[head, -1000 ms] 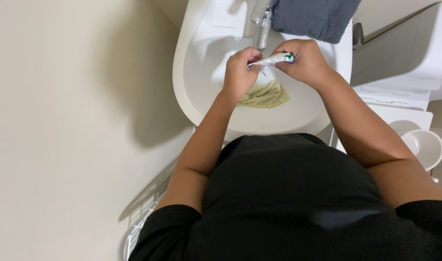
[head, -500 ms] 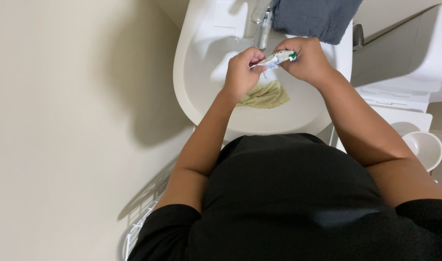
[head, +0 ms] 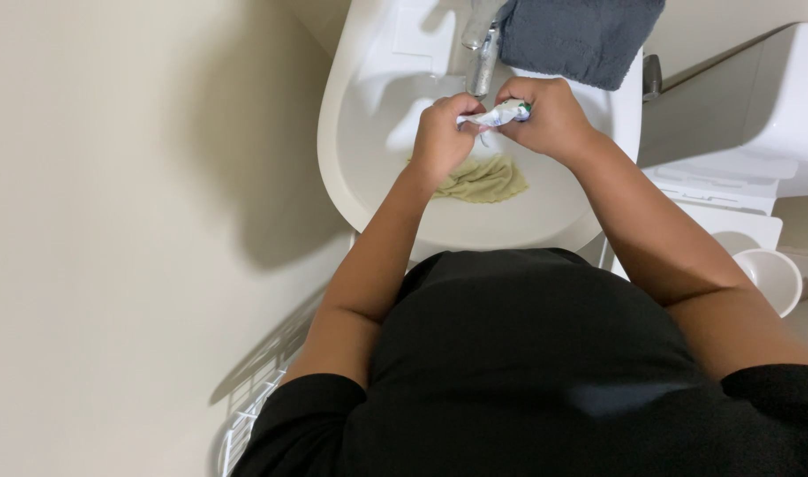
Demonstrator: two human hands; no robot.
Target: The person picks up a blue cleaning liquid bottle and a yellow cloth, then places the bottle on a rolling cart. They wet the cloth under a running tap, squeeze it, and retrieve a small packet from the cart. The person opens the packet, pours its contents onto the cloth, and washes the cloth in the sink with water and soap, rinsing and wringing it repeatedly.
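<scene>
From the head camera we see our hands over the white sink, its rim close on the left. The tap and grey towel crowd behind; a yellow cloth lies below. Our left hand and right hand both clench a small tube (held level between them)

Two bare forearms in short black sleeves, extended forward and converging, elbows bent and held out from the torso; left hand curled into a loose fist, knuckles up; right hand likewise curled, fingers pinched closed, both hands nearly touching at the fingertips.
</scene>
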